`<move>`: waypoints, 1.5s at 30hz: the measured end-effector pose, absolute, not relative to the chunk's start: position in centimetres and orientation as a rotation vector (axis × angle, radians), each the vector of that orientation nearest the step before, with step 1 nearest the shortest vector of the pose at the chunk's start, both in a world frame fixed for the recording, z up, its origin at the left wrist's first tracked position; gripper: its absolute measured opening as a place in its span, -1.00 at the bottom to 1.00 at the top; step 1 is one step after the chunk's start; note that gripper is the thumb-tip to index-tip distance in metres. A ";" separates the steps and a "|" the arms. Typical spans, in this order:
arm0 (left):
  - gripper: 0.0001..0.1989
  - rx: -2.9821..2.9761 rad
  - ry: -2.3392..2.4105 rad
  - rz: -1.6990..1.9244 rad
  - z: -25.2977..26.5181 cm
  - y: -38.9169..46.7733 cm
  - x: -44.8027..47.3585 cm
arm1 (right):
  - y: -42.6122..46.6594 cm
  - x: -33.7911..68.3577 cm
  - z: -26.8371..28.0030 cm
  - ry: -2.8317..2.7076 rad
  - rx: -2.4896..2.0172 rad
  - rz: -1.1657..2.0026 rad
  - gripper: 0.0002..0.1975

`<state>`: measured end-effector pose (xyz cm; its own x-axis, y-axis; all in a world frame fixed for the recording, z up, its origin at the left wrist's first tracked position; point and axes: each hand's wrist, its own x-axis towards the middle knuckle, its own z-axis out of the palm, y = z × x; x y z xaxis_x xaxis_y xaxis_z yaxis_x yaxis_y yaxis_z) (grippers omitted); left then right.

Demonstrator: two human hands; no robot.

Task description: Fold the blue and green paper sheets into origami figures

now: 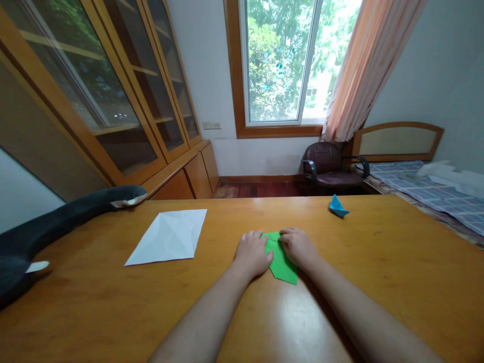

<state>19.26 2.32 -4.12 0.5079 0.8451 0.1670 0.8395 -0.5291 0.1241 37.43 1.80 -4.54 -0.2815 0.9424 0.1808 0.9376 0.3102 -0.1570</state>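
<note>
A piece of folded green paper (283, 264) lies on the wooden table in front of me, a crease running near its far edge. My left hand (252, 253) holds its left side, with the thumb on the paper and the fingers bent at the far left corner. At the far right corner, the fingers of my right hand (299, 247) are closed on the paper's edge. Both hands partly cover the sheet.
On the table (113, 312), a creased white paper sheet (170, 237) lies left and a small blue folded-paper piece (338, 206) sits far right. A dark curved stuffed object (71, 217) rests along the left edge. Beyond stand an office chair (328, 164) and a bed (454, 189).
</note>
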 end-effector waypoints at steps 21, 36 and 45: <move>-0.62 2.701 1.172 0.384 -5.1 2.5 20.5 | 2.5 38.2 -5.5 -2.093 -1.815 0.151 -0.75; -0.62 2.757 1.138 0.333 -6.0 3.1 20.5 | 4.6 40.4 -4.9 -2.012 -1.987 0.471 -0.57; -0.61 2.731 1.165 0.317 -6.0 3.1 20.5 | 4.0 42.4 -5.6 -2.204 -1.601 0.510 -0.49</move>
<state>20.51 3.15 -6.00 0.6751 0.7257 0.1324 0.6929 -0.6855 0.2236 42.43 3.97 -5.61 -0.2876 0.9542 0.0822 0.8209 0.2898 -0.4921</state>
